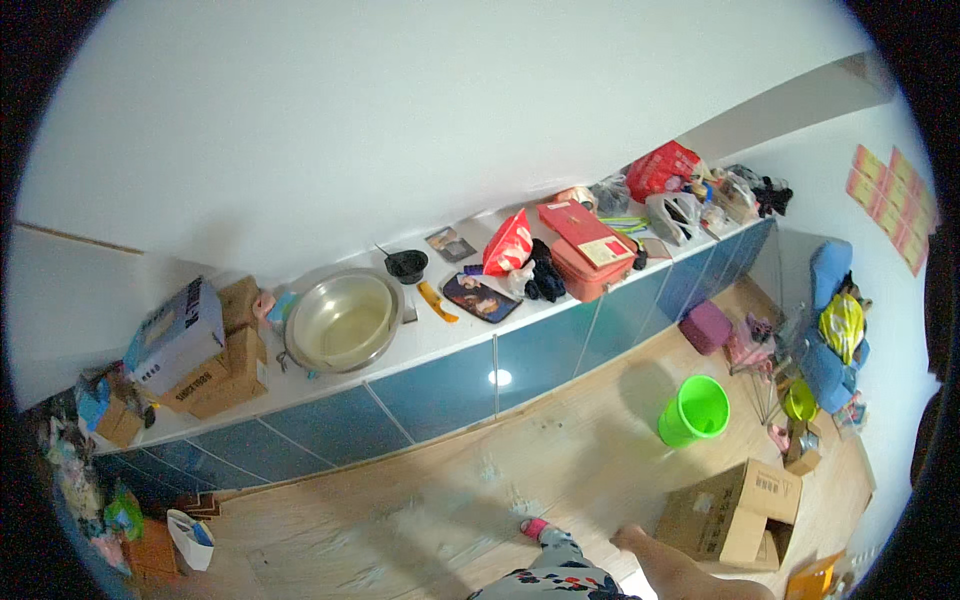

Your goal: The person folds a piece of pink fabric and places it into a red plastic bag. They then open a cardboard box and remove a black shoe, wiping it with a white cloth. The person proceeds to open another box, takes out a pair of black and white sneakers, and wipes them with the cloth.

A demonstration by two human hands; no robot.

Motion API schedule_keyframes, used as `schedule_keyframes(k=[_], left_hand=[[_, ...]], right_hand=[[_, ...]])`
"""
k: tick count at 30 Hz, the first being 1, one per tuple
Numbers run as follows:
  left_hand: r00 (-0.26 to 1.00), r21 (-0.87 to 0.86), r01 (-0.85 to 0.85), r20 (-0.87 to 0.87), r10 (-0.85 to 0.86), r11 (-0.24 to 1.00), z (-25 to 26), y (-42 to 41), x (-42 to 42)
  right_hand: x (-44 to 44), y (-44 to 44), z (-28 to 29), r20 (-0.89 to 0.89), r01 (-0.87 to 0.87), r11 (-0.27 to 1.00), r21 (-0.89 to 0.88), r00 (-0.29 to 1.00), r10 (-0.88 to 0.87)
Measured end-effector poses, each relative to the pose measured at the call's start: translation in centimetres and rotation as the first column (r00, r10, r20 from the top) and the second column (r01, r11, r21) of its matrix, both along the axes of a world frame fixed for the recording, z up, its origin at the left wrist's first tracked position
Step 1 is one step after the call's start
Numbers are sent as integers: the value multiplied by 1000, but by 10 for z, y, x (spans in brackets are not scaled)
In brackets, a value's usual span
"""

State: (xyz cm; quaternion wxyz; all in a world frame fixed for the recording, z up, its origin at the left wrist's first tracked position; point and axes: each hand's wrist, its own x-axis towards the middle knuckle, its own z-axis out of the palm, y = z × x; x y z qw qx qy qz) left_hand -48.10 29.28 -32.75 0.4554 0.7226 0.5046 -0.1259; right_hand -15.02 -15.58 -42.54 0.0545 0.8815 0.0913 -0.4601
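My left hand is out of view. At the bottom edge my right forearm reaches in, and my right hand [631,537] hangs over the floor beside a cardboard box [701,510] with open flaps. Its fingers are blurred and mostly hidden, so what they hold does not show. Patterned clothing [559,581] and a foot in a pink slipper [534,528] appear below me. Before me runs a long white counter [442,352] over blue cabinet doors. On it are a metal basin [341,322], a black bowl [406,265], a yellow-orange curved object [437,302] and a dark picture-printed tray [480,297].
Farther right on the counter are a pink case [589,274], a red folder [581,229] and plastic bags [664,171]. Cardboard boxes [232,375] stand at its left. A bright green bucket [694,412] is on the wooden floor, near a blue chair [821,360] piled with items.
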Motion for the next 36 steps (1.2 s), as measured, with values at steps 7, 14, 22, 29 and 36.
schedule_keyframes(k=[7, 14, 22, 29, 36], left_hand=[[985, -57, -78, -159, 68, 995, -50, -125, -11], [954, 147, -196, -199, 223, 970, -10, -192, 23], [828, -26, -209, -537, 162, 978, 69, -234, 81], [838, -55, -356, -461, 292, 933, 64, -263, 91], [847, -49, -336, -452, 279, 941, 48, -267, 100]], right_hand=[[296, 162, 122, 426, -56, 815, 577, 872, -241], [453, 302, 209, 661, -353, 724, 592, 728, -185], [547, 394, 152, 713, -793, 607, -42, 402, 574], [601, 386, 96, 877, -845, 531, 57, 297, 378], [498, 404, 254, 504, -559, -31, 829, 769, -393]])
